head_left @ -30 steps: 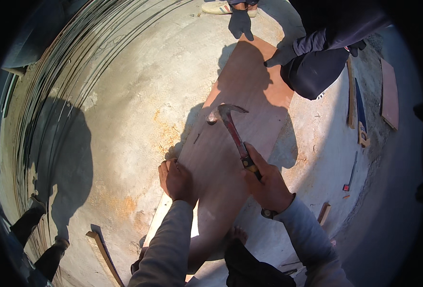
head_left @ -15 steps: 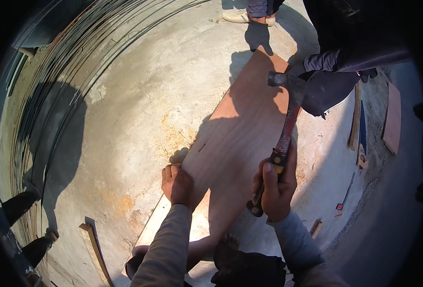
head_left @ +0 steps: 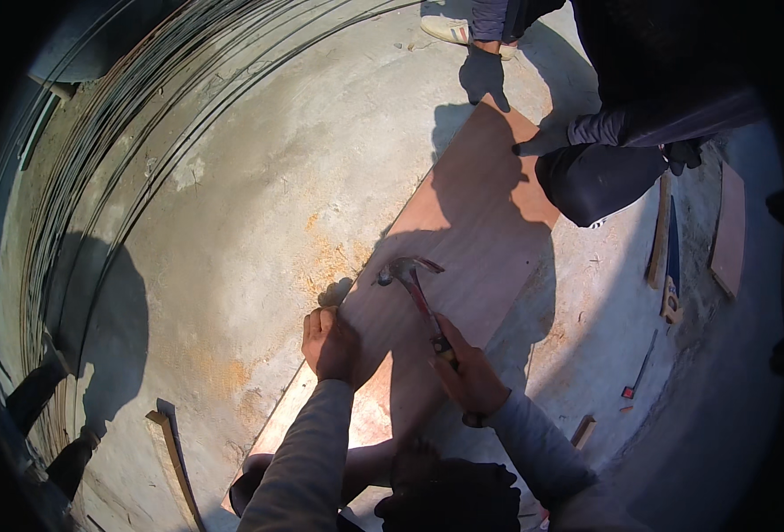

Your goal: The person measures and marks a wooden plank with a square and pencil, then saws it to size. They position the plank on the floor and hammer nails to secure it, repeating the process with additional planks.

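Observation:
A long reddish-brown wooden board point(head_left: 476, 253) lies slanting across the ground in front of me, its far end to the right. My left hand point(head_left: 331, 344) is closed on the board's left edge, fingers curled over it. My right hand point(head_left: 472, 377) grips the handle of a claw hammer point(head_left: 417, 285). The hammer's head is low over the board's left edge, at the place where a nail stands, and the nail is hidden by it now. At the far end, another person's dark-gloved hands point(head_left: 483, 75) press on the board.
Long thin metal rods point(head_left: 99, 151) run along the left. A wood strip point(head_left: 175, 465) lies at lower left. To the right are a handsaw point(head_left: 672, 266), a wood strip point(head_left: 659, 230), a flat board piece point(head_left: 729, 230) and a thin red-ended tool point(head_left: 640, 365). Sawdust point(head_left: 330, 257) lies beside the board.
The hammer has swung down and to the left, from raised over the board to its left edge at the nail. My left hand stays on the edge.

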Demonstrator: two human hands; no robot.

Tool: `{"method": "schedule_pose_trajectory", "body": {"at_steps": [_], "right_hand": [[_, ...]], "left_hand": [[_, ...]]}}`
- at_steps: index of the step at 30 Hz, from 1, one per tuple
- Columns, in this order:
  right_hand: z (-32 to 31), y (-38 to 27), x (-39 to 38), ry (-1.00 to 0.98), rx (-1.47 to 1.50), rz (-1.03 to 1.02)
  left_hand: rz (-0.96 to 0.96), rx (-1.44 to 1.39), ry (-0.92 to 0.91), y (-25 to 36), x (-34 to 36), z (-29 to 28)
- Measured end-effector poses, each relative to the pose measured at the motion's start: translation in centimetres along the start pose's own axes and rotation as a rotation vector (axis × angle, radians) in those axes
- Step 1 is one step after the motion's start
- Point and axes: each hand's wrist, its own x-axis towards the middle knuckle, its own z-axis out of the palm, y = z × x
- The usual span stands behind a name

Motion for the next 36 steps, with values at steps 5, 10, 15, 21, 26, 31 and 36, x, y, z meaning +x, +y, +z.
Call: {"method": "schedule_pose_trajectory", "body": {"at_steps": [5, 10, 15, 21, 26, 31, 36], "right_hand": [[-0.7, 0.3, -0.6, 0.523, 0.591, 0.074], [-0.7, 0.5, -0.3, -0.055, -0.141, -0.046], [-0.6, -0.8, 0.0, 0.333, 0.368, 0.046], [0.3, 0.0, -0.1, 0.046, -0.026, -0.050], [1.1, 1.2, -0.6, 0.393, 0.506, -0.079], [0.9, 0.9, -0.2, -0.145, -0.149, 0.215], [0.3, 1.1, 0.1, 0.294, 0.091, -0.224]], "left_hand": [[0.020, 0.019, -0.002, 0.2, 0.0, -0.3], [-0.061, 0.037, -0.074, 0.3, 0.1, -0.4], [-0.017, 0.015, -0.022, 0.3, -0.3, -0.4], [-0.026, -0.021, -0.029, 0.1, -0.3, -0.3], [-0.021, -0.007, -0.007, 0.0, -0.5, -0.2], [-0.030, -0.007, -0.003, -0.2, -0.6, 0.1], [-0.028, 0.008, 0.033, -0.2, -0.4, 0.2]]}}
